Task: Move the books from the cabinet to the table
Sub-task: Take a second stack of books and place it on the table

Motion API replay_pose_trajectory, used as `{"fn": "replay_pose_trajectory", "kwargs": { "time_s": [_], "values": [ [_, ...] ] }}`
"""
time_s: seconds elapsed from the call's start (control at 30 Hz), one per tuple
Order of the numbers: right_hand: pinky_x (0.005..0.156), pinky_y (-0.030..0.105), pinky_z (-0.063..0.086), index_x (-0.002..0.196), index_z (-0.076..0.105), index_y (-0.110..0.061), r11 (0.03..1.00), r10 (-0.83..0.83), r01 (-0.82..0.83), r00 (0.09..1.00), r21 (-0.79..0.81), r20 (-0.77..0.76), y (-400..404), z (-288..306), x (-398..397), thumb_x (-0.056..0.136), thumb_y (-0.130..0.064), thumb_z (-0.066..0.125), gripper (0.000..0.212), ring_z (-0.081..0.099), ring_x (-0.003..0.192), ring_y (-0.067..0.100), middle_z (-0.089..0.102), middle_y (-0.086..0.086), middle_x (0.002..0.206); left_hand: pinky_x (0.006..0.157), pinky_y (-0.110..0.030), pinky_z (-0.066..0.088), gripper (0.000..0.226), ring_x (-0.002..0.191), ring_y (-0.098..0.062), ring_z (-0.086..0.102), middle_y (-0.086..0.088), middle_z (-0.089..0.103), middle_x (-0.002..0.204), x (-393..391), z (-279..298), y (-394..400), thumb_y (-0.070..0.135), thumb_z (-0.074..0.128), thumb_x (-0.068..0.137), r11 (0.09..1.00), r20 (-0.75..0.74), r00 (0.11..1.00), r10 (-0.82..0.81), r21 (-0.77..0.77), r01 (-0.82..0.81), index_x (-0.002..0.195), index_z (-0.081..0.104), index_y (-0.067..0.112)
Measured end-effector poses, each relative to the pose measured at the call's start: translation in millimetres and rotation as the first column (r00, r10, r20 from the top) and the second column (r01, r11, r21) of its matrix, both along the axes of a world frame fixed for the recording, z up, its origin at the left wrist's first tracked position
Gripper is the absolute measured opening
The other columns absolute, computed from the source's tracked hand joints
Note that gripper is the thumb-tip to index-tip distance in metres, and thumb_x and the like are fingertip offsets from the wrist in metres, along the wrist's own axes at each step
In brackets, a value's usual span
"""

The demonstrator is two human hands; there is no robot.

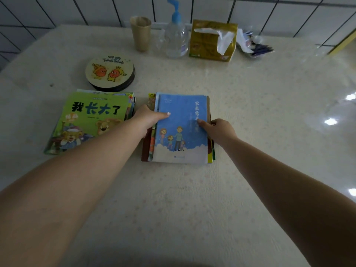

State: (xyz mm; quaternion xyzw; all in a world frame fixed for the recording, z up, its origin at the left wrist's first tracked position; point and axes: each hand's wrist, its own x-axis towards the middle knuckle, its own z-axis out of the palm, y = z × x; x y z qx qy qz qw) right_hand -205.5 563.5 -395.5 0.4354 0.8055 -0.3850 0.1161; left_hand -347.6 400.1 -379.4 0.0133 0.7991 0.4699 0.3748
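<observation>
Blue-covered stack (181, 130) lies flat on the table (192, 199) between both hands, long axis running away from the person, title end far. The left hand (147, 117) grips its left edge, thumb on the cover; the right hand (217, 130) grips the right edge likewise. Left of the left hand lies a green stack (90, 120); beyond it, a round tin (110, 73)

The cream tablecloth-covered table (260, 116) lies open at 3 and 6 o'clock of the blue-covered book stack (181, 130). The green picture-book pile (90, 120) blocks 9 o'clock; the round cartoon coasters (110, 74) stand at 11.
</observation>
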Motion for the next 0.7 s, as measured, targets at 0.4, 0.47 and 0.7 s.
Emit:
{"fn": "replay_pose_trajectory", "kwargs": {
  "time_s": [0.4, 0.47, 0.7],
  "values": [
    [0.091, 0.030, 0.041, 0.136, 0.042, -0.017, 0.994, 0.056, -0.024, 0.947, 0.105, -0.315, -29, 40, 23, 0.084, -0.048, 0.059, 0.063, 0.051, 0.120, 0.021, 0.046, 0.008, 0.134, 0.104, -0.038, 0.040, 0.056, 0.122, -0.017, 0.050, 0.001, 0.054, 0.132, 38, 31, -39, 0.020, 0.072, 0.080, 0.991, -0.199, 0.979, 0.051, 0.130, -0.025, 0.131, 0.049, 0.019],
    [0.090, 0.026, 0.039, 0.133, 0.045, -0.018, 0.994, 0.086, -0.058, 0.927, 0.088, -0.365, -46, 45, 28, 0.084, -0.045, 0.060, 0.058, 0.051, 0.118, 0.018, 0.048, 0.007, 0.131, 0.098, -0.040, 0.047, 0.050, 0.114, -0.017, 0.057, 0.004, 0.061, 0.119, 48, 37, -60, 0.016, 0.071, 0.081, 0.974, -0.142, 0.985, 0.098, 0.217, -0.066, 0.127, 0.052, 0.019],
    [0.084, 0.026, 0.041, 0.128, 0.050, -0.019, 0.984, 0.173, -0.171, 0.894, 0.041, -0.414, -126, 60, 47, 0.083, -0.037, 0.066, 0.051, 0.057, 0.106, 0.014, 0.055, 0.001, 0.120, 0.067, -0.024, 0.041, 0.039, 0.080, -0.011, 0.057, 0.003, 0.063, 0.092, 99, 49, -153, 0.002, 0.064, 0.084, 0.898, -0.026, 0.974, 0.224, 0.393, -0.196, 0.120, 0.052, 0.012]
  ]
}}
